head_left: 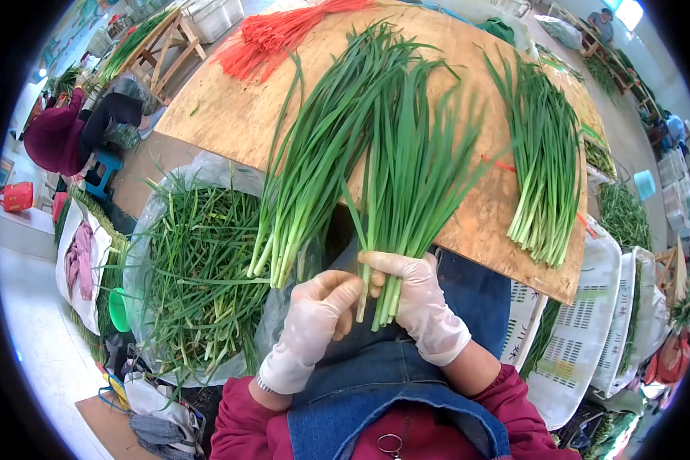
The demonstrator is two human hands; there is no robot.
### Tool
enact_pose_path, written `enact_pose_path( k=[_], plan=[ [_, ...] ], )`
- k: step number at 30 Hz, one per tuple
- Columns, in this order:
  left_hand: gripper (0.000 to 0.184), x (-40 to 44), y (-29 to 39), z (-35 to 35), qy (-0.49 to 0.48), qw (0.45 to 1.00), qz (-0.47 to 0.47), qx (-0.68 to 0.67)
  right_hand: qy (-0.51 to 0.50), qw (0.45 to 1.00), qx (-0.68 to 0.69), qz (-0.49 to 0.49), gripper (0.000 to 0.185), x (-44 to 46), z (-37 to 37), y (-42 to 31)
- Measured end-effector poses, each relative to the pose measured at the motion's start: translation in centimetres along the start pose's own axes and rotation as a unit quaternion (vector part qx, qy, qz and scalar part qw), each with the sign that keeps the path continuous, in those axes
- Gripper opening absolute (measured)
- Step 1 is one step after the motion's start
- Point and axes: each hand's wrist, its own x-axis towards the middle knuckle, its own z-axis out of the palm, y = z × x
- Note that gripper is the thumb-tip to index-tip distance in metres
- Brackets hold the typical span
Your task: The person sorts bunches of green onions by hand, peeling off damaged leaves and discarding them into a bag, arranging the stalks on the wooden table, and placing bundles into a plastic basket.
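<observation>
My gloved right hand point(415, 299) is wrapped round the lower stems of a bunch of garlic chives point(414, 169), whose leaves fan out over the board's front edge. My gloved left hand point(320, 310) is closed in a pinch at the pale end of one garlic chive stalk point(363, 295) at the bunch's left side. Just left of it, a loose pile of garlic chives point(322, 146) lies on the wooden board, stem ends hanging over its edge. Another neat bundle point(544, 161) rests at the board's right side, near a red tie.
Red ties point(284, 38) lie at the back of the wooden board point(468, 222). A clear plastic bag point(138, 253) of loose greens stands left. White crates point(575, 345) stand right. A person point(61, 138) sits at far left near a blue stool point(102, 175).
</observation>
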Motion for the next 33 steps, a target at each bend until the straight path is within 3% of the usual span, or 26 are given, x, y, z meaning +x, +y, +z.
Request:
enact_pose_path(
  k=[6,9,12,15,18,22,25,28,30,32,33],
  plan=[
    [0.009,0.5,0.3,0.1,-0.032,0.995,-0.037,-0.083,0.001,0.998,0.057,-0.001,0.014,-0.2,0.1,0.2],
    [0.009,0.1,-0.1,0.6,0.020,0.997,-0.002,-0.081,0.026,0.998,0.045,-0.026,0.016,0.2,-0.2,0.2],
    [0.011,-0.3,-0.2,0.5,0.002,0.997,-0.003,-0.077,0.034,0.998,0.050,-0.031,0.017,0.6,-0.6,0.2],
    [0.012,0.6,0.5,0.9,0.064,0.997,0.017,-0.032,0.013,0.999,0.041,-0.028,0.015,0.2,-0.2,0.1],
    [0.014,1.2,0.2,0.7,-0.033,0.999,-0.016,-0.028,0.009,0.998,0.062,-0.018,0.013,0.2,-0.3,0.5],
    [0.008,0.7,-0.2,1.4,0.018,0.998,0.059,-0.001,0.027,0.998,0.037,-0.041,0.014,0.1,-0.3,0.4],
    [0.004,0.3,-1.7,0.8,0.037,0.981,0.176,0.068,0.055,0.998,0.029,-0.019,0.015,0.1,0.0,-0.2],
    [0.003,-2.8,-0.7,-1.0,0.029,0.976,0.178,0.121,0.054,0.997,0.045,-0.021,0.016,0.2,-0.3,-0.3],
    [0.007,-4.6,-0.3,-2.8,0.103,0.941,0.322,-0.009,0.048,0.997,0.050,-0.020,0.015,0.3,-0.5,-0.4],
    [0.011,-5.0,-0.1,-5.6,0.248,0.882,0.398,-0.044,0.051,0.997,0.045,-0.027,0.014,0.4,-0.5,-0.5],
    [0.013,-5.2,-0.2,-7.5,0.338,0.871,0.352,-0.047,0.054,0.997,0.039,-0.030,0.014,0.4,-0.4,-0.4]
  ],
)
